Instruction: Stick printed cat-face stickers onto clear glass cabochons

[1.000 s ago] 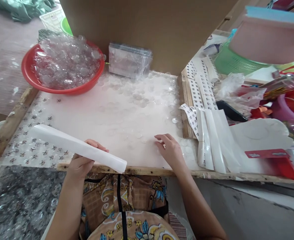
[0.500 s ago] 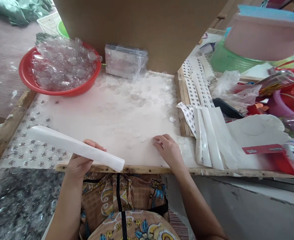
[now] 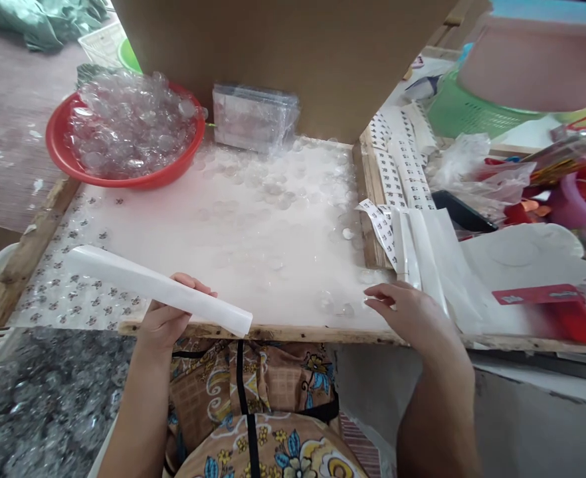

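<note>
My left hand grips a white paper strip, folded or rolled lengthwise, near its middle. The strip slants across the front left of the white tabletop. At the front right, my right hand is closed in a pinch, thumb and forefinger tips nearly together. Anything between those tips is too small to make out. Just left of these fingers lie a few clear round discs. More thin transparent discs are scattered over the far half of the table.
A red basin heaped with clear plastic pieces stands at the back left. Behind are a clear plastic box and a brown cardboard panel. A wooden strip borders printed sticker strips and a black phone at right.
My right hand has moved to the right, from the front middle of the table to beside the white strips. My left hand still holds the paper strip. The view has shifted slightly.
</note>
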Demonstrator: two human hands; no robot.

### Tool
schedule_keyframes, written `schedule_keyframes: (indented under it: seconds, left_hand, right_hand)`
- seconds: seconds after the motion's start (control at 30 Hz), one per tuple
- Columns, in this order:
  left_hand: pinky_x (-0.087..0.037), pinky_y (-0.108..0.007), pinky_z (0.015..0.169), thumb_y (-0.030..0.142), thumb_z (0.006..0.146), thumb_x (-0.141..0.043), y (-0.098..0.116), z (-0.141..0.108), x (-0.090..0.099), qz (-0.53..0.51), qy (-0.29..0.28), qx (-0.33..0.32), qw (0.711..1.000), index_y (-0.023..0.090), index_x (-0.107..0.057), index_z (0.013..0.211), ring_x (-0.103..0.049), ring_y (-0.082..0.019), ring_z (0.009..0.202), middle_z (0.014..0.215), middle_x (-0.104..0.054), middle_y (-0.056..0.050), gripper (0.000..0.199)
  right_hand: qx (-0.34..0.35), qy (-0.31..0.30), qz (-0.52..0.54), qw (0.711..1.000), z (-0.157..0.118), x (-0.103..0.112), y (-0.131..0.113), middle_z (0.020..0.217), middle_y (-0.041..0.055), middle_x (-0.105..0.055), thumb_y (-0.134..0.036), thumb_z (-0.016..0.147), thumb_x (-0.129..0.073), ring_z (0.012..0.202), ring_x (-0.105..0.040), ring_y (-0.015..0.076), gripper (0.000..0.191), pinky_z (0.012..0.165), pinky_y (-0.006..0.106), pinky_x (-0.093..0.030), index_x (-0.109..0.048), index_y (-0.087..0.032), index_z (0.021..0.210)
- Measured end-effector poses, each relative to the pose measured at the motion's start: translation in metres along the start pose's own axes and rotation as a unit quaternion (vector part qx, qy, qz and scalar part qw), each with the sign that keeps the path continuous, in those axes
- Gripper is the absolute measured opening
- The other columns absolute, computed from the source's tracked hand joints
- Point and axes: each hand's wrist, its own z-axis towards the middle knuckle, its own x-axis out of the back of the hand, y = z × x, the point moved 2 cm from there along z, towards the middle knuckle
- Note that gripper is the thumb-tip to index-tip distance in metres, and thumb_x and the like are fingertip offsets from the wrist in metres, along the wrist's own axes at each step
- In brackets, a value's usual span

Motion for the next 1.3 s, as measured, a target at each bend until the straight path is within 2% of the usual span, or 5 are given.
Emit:
schedule_keyframes:
  seconds: [0.2, 0.5, 0.87, 1.13, 1.3]
  left_hand:
    - [-0.056, -0.044, 0.082, 0.027, 0.064, -0.080, 0.000, 0.001, -0.002, 0.007, 0.010, 0.009, 1.000, 0.019, -0.071, 0.088, -0.070, -0.028, 0.082, 0.084, -0.071, -0.006, 0.028]
    - [-0.054, -0.044, 0.084, 0.027, 0.066, -0.079, 0.000, 0.001, -0.001, -0.001, 0.005, 0.007, 1.000, 0.019, -0.071, 0.089, -0.070, -0.028, 0.083, 0.086, -0.071, -0.007, 0.026]
    - [-0.054, -0.042, 0.083, 0.027, 0.066, -0.079, 0.000, 0.000, -0.001, -0.006, 0.005, 0.011, 1.000, 0.019, -0.071, 0.090, -0.069, -0.027, 0.084, 0.085, -0.071, -0.006, 0.026]
    - [-0.056, -0.044, 0.078, 0.028, 0.063, -0.080, 0.001, 0.001, -0.004, 0.007, 0.011, 0.014, 1.000, 0.018, -0.069, 0.087, -0.070, -0.030, 0.081, 0.083, -0.070, -0.007, 0.028]
    - [-0.055, -0.043, 0.081, 0.028, 0.062, -0.081, 0.001, 0.001, -0.004, -0.003, 0.026, 0.009, 1.000, 0.018, -0.070, 0.086, -0.070, -0.028, 0.082, 0.082, -0.069, -0.006, 0.028]
  right_hand:
    - [0.090, -0.022, 0.021, 0.996, -0.010, -0.028, -0.027, 0.104, 0.0076, -0.062, -0.025, 0.083, -0.061, 0.083, -0.063, 0.0221, 0.026, 0.072, 0.035, -0.048, -0.064, -0.024, 0.109]
    - [0.153, -0.027, 0.123, 0.980, 0.016, -0.068, -0.076, 0.105, 0.0082, -0.059, -0.015, 0.082, -0.059, 0.092, -0.060, 0.0216, 0.020, 0.082, 0.037, -0.050, -0.060, -0.021, 0.101]
    - [0.113, 0.128, 0.154, 0.973, 0.046, -0.066, -0.055, 0.117, 0.0132, -0.056, -0.027, 0.084, -0.058, 0.105, -0.057, 0.0276, 0.033, 0.085, 0.045, -0.050, -0.058, -0.022, 0.117]
    - [0.127, 0.085, 0.145, 0.978, 0.066, -0.066, -0.045, 0.107, 0.0111, -0.061, -0.019, 0.083, -0.050, 0.079, -0.063, 0.0187, 0.029, 0.079, 0.039, -0.053, -0.065, -0.019, 0.108]
    - [0.120, 0.108, 0.174, 0.971, 0.060, -0.062, -0.050, 0.109, 0.0100, -0.061, -0.025, 0.086, -0.051, 0.085, -0.064, 0.0197, 0.028, 0.074, 0.037, -0.054, -0.064, -0.021, 0.110]
